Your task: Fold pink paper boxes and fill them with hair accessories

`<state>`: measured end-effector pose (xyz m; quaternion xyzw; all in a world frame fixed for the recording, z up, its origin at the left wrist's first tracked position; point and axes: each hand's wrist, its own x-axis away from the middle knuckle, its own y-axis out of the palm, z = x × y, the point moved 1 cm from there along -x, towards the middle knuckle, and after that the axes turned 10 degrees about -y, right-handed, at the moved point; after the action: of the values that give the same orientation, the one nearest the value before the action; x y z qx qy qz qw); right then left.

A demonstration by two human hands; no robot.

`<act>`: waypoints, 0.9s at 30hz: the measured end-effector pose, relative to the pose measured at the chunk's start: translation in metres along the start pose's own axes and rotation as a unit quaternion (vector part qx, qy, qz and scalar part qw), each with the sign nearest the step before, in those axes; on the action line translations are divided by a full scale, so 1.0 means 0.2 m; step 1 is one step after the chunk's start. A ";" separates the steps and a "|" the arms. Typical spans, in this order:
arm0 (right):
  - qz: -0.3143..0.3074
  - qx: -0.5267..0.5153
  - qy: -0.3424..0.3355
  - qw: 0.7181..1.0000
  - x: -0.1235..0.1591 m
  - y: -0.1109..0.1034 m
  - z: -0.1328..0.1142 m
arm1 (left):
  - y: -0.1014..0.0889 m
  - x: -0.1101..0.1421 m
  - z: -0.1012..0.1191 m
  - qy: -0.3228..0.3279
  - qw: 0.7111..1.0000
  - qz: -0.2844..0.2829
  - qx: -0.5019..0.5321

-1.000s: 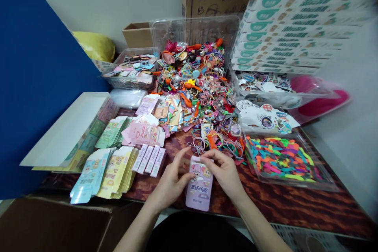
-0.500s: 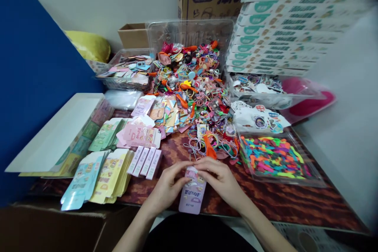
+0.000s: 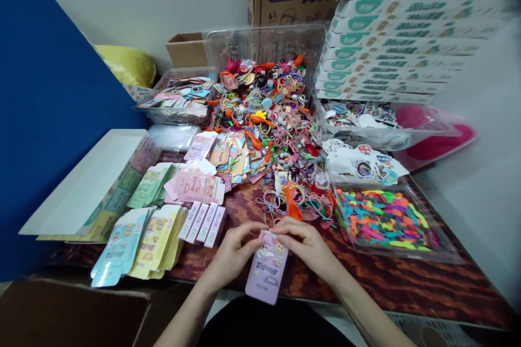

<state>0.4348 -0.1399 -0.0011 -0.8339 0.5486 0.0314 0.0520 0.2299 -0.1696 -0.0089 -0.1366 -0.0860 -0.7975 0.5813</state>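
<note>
Carefully, the left hand [image 3: 232, 256] and the right hand [image 3: 308, 252] together grasp the top of a lilac card packet [image 3: 266, 274], over the edge of the wood-pattern table [image 3: 391, 284], near narrow pink packets [image 3: 202, 223].

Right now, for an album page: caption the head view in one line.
Left hand and right hand hold a lilac printed card packet beside a heap of hair ties.

Left hand [image 3: 233, 256], right hand [image 3: 306, 249] pinching, close together.
</note>
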 end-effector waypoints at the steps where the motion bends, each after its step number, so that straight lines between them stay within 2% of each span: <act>1: 0.032 -0.042 0.034 0.998 -0.01 -0.01 0.01 | 0.00 0.00 -0.01 -0.014 0.998 -0.008 0.057; 3: 0.120 -0.144 0.103 0.977 -0.04 -0.01 0.04 | 0.01 -0.01 -0.03 -0.022 0.989 -0.016 0.146; 5: 0.184 -0.229 0.144 0.945 -0.06 0.03 0.06 | 0.03 -0.01 -0.02 0.003 0.989 -0.003 0.149; 7: 0.179 -0.271 0.152 0.933 -0.09 0.10 0.07 | 0.05 -0.02 0.00 0.047 0.993 0.053 0.098; 8: 0.152 -0.270 0.144 0.940 -0.10 0.15 0.07 | 0.06 -0.02 0.02 0.064 0.991 0.087 0.077; 9: 0.113 -0.241 0.127 0.956 -0.12 0.18 0.07 | 0.06 -0.02 0.03 0.076 0.987 0.122 0.069; 10: 0.068 -0.169 0.096 0.979 -0.15 0.22 0.07 | 0.06 -0.02 0.04 0.082 0.982 0.153 0.076; 11: 0.027 -0.064 0.055 0.996 -0.19 0.24 0.07 | 0.05 -0.02 0.05 0.083 0.977 0.176 0.091; 12: -0.002 0.054 0.011 0.999 -0.24 0.25 0.08 | 0.05 -0.02 0.05 0.079 0.973 0.190 0.109; 13: -0.019 0.181 -0.037 0.983 -0.30 0.26 0.08 | 0.04 -0.02 0.05 0.071 0.970 0.196 0.124; 14: -0.015 0.261 -0.065 0.963 -0.36 0.26 0.09 | 0.04 -0.01 0.04 0.062 0.969 0.199 0.133; 18: 0.018 0.405 -0.129 0.905 -0.65 0.26 0.11 | 0.05 0.00 -0.02 0.012 0.978 0.183 0.100; 21: -0.016 0.489 -0.189 0.852 -0.81 0.30 0.11 | 0.07 -0.01 -0.06 -0.011 0.990 0.142 0.018; 24: -0.072 0.548 -0.237 0.799 -0.86 0.29 0.11 | 0.06 -0.01 -0.07 -0.007 0.990 0.125 -0.065; 27: -0.120 0.585 -0.285 0.750 -0.82 0.22 0.10 | 0.04 0.00 -0.07 -0.017 0.987 0.118 -0.109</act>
<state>0.3287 -0.0053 -0.0054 -0.6519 0.3146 -0.0660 0.6867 0.2358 -0.1761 -0.0220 -0.2217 0.0079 -0.7258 0.6512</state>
